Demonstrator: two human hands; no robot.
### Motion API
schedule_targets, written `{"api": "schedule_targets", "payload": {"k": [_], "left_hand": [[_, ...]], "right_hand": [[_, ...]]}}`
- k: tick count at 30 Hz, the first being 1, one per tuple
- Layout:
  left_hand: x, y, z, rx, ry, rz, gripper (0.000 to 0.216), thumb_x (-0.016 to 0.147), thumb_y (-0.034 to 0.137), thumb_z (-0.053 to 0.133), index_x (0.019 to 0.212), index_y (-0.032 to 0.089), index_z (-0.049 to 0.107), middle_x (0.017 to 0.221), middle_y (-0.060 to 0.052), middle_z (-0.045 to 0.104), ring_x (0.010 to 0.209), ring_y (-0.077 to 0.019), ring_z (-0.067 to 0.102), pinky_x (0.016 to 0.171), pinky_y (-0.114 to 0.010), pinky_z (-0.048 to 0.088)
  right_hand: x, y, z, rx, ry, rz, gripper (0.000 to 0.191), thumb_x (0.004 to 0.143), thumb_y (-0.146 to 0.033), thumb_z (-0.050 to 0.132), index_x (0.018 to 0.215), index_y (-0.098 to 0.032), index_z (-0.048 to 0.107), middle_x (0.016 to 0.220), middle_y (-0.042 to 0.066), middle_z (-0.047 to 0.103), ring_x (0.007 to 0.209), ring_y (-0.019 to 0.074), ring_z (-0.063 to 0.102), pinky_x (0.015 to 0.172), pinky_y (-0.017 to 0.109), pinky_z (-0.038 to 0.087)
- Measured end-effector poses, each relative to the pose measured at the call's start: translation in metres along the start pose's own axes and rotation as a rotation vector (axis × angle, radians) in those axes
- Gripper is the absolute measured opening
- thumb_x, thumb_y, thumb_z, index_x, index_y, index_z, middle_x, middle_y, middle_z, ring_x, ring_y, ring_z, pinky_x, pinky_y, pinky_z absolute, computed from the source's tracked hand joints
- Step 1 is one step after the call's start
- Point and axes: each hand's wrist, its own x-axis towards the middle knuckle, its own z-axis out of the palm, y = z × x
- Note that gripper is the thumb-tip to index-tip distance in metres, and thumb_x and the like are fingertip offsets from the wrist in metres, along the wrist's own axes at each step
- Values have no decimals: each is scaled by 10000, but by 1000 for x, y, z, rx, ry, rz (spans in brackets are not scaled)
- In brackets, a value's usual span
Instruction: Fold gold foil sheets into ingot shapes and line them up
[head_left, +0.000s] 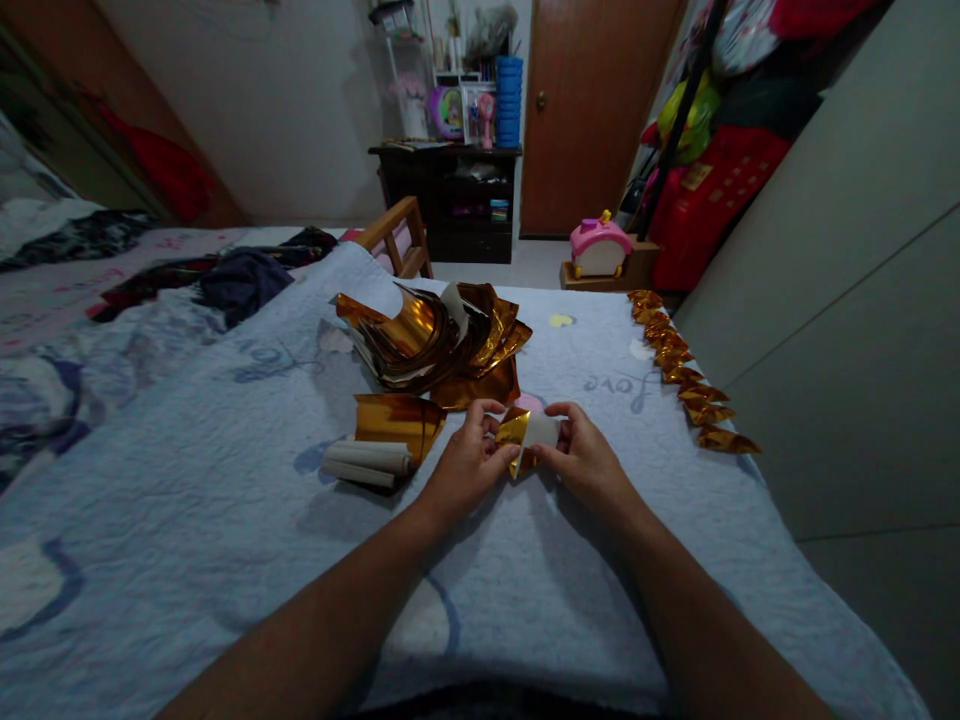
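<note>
Between my two hands is a partly folded sheet of gold foil paper, its gold face to the left and its white back to the right. My left hand pinches its left side between thumb and fingers. On the other side, my right hand grips the white part, with the thumb in front. Just left of my left hand lie a flat gold sheet and some rolled white-backed paper. Beyond them sits a curled, fanned stack of gold foil sheets.
A row of folded gold foil pieces runs along the right edge of the blue bedspread. Rumpled clothes lie to the left. A wooden chair, a dark cabinet and a pink toy stand beyond.
</note>
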Motion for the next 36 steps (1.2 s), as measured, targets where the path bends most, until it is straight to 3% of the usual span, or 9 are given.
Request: {"api": "schedule_targets", "payload": {"k": [3,6,13,16,19,25,30,36], "left_hand": [[0,0,0,147,-12,28,230,860,204,619,1059,223,504,989,-4,628,765,-136,643,687,-259,503],[-1,1,1,370,-12,97,133,855,168,608,969,212,556,984,-22,632,874,-183,636,778,-308,507],[-3,-2,6,768,-41,180,109,891,192,598,998,214,596,1121,-76,598,1066,-263,581,938,-402,493],[-1,-4,5,744,-17,264,280,849,133,625,1116,204,581,1266,-103,554,1200,-285,517,1062,-449,441],[1,-6,4,658,-62,311,414,835,82,598,1220,222,540,1270,-91,569,1225,-276,513,1087,-477,429],[2,-9,1,533,19,242,605,793,110,655,1354,241,469,1368,-106,496,1291,-277,493,1102,-466,428],[3,-8,0,531,-23,204,561,794,112,667,1324,196,505,1252,-106,623,1199,-288,542,1054,-471,441],[4,-5,1,614,-65,266,260,815,93,638,1050,202,655,1103,-74,629,1101,-266,554,984,-419,464]], "right_hand": [[-2,-3,-2,-176,19,-18,365,766,-244,647,1110,-205,534,767,-7,650,662,177,619,586,271,438],[-4,-7,-3,-376,17,-31,321,781,-203,633,1093,-213,561,750,1,663,661,186,617,606,278,419],[-6,-6,1,-722,-8,-77,335,827,-197,619,1159,-190,573,1065,111,703,980,273,656,816,354,457],[-6,-2,1,-729,6,-97,354,839,-223,617,1186,-180,570,1125,123,677,1028,277,640,872,367,465],[-6,1,1,-718,31,-124,356,847,-238,607,1195,-173,569,1139,130,658,1047,276,626,906,376,470],[-6,1,1,-713,68,-141,323,887,-281,566,1188,-165,578,1126,135,637,1045,277,616,919,390,475],[-5,0,4,-721,81,-128,303,901,-295,552,1171,-165,592,1104,134,637,1028,274,615,898,384,476],[-4,2,-4,-640,10,-161,347,867,-197,513,1205,-164,586,1135,123,639,1063,241,602,952,361,462]]}}
